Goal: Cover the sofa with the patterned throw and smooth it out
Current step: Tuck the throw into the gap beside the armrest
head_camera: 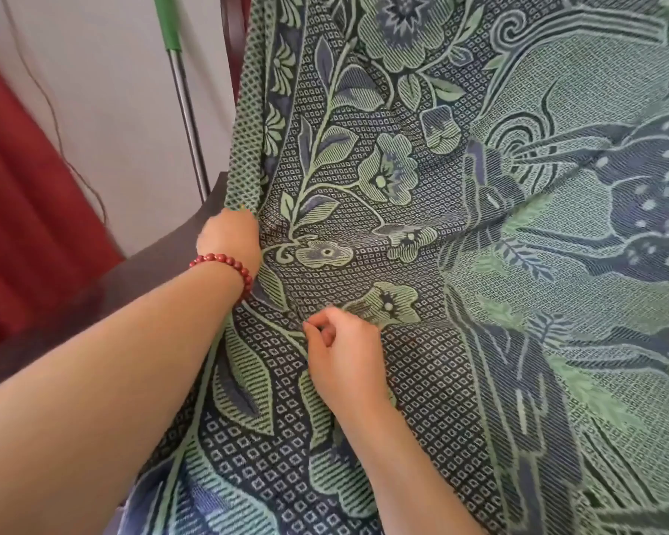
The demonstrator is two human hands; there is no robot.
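Note:
The patterned throw [460,225], green and dark blue with flowers and leaves, lies over the sofa's back and seat and fills most of the view. My left hand [230,235], with a red bead bracelet on its wrist, is pushed into the fold of the throw beside the dark sofa arm [140,276]; its fingers are hidden in the cloth. My right hand [340,351] rests on the throw over the seat with curled fingers, thumb and forefinger pinching the fabric. Creases run from both hands.
A metal pole with a green grip [184,98] leans on the white wall behind the sofa arm. A red curtain [20,187] hangs at the left, with a thin cable [60,144] running down the wall.

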